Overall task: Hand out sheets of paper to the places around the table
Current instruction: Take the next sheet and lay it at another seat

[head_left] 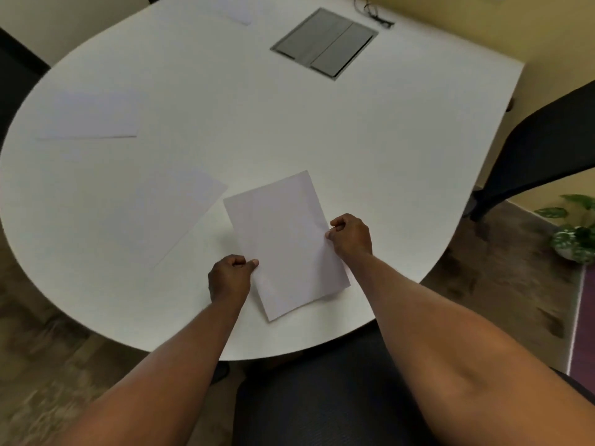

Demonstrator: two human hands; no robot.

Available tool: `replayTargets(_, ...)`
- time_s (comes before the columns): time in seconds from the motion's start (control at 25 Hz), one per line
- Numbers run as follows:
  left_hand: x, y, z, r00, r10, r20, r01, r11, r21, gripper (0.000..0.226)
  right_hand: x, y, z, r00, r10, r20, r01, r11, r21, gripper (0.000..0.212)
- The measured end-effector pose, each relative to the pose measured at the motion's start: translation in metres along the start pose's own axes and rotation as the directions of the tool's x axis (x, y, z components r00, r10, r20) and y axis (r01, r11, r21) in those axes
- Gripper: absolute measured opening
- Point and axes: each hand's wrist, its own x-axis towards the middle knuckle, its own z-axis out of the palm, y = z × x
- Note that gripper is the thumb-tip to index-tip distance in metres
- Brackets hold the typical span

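Both hands grip one sheet [285,243] by its long edges at the near edge of the white worktop [402,149]. The left hand [230,278] pinches the left edge low down, thumb on top; the right hand [351,235] pinches the right edge higher up, fingers curled. Holding opposite edges keeps the thin paper flat and lets it be turned square to the seat, which looks to be the purpose here: the sheet lies slightly askew, its far corner tipped toward the right. Whether it rests fully on the worktop or is lifted a little, I cannot tell; it could also be more than one sheet.

Three other papers already lie out: one [180,214] just left of the held sheet, angled toward the near-left edge; one [93,119] by the left edge; a faint one [235,9] at the far edge. Each sits by the rim, probably so a seated person can reach it. A grey hatch [325,43] is set into the far right part, with a dark chair [547,146] beside the right edge, where no paper shows. That place likely remains to be served.
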Motion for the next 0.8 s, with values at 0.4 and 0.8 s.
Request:
replayTargets(0.4,0.033,-0.022,0.042,0.987,-0.126,-0.102,0.136,0.986,0.099,0.024,0.047,0.039,0.040,0.996,0.018,0.089,-0.020,1.000,0.013,0.020)
replayTargets(0.8,0.042,-0.025,0.051,0.976,-0.127,-0.177,0.148,0.983,0.110,0.029,0.061,0.059,0.050,0.996,-0.004,0.093,-0.005,0.996,0.092,0.015)
